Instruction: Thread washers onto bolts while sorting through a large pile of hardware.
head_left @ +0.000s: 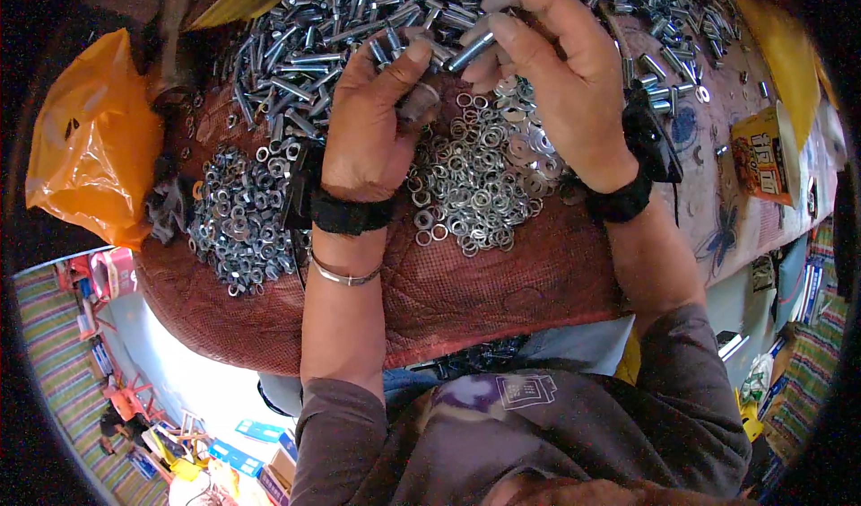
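Note:
My right hand is closed, pinching a shiny metal bolt between thumb and fingertips, its shank tilted toward the left hand. My left hand is closed too, thumb bent toward the curled fingers. Metal pieces show at its fingertips, but I cannot tell whether they are held or lie in the pile behind. Beyond both hands spreads a heap of bolts. Flat and ring washers lie between my forearms. To the left of my left wrist is a pile of nuts.
A dark red mesh cloth covers the table, with patterned pale cloth on the right. An orange plastic bag stands at the left. A yellow and red box is at the right. Loose bolts lie near the right wrist.

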### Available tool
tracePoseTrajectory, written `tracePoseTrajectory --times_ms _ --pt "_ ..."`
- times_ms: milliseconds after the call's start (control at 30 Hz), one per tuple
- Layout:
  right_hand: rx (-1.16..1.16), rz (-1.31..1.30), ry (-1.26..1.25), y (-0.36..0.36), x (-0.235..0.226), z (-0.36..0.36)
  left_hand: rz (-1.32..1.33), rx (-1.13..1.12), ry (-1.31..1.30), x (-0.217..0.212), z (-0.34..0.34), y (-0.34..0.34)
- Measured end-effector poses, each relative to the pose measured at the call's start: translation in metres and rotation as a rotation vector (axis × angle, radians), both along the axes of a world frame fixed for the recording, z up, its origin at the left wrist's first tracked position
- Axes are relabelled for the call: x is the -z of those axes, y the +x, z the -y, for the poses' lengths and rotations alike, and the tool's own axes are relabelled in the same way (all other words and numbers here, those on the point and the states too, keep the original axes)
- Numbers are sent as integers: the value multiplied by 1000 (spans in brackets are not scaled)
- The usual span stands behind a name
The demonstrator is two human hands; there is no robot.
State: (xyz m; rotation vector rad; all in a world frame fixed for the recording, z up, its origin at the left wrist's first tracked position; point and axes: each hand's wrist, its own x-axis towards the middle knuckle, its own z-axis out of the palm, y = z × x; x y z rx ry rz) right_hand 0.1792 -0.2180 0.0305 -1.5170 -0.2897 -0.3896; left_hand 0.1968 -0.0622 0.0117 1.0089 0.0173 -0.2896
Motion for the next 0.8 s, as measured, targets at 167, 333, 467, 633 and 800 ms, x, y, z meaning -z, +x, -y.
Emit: tracePoseTrajectory --times_ms 167,333,467,633,800 --pt "-4 173 -149 2 8 1 11 -14 37 -3 0 0" --pt "70 178 -234 -1 8 -2 -24 -67 -26 3 -2 3" --pt "108 54 -278 -4 -1 -3 31 -56 66 5 -6 4" --pt "62 -71 -273 -3 4 -6 -20 -120 -13 -1 -1 2" --pt "-19 -185 -247 -3 1 -9 51 -15 -23 0 -3 2"
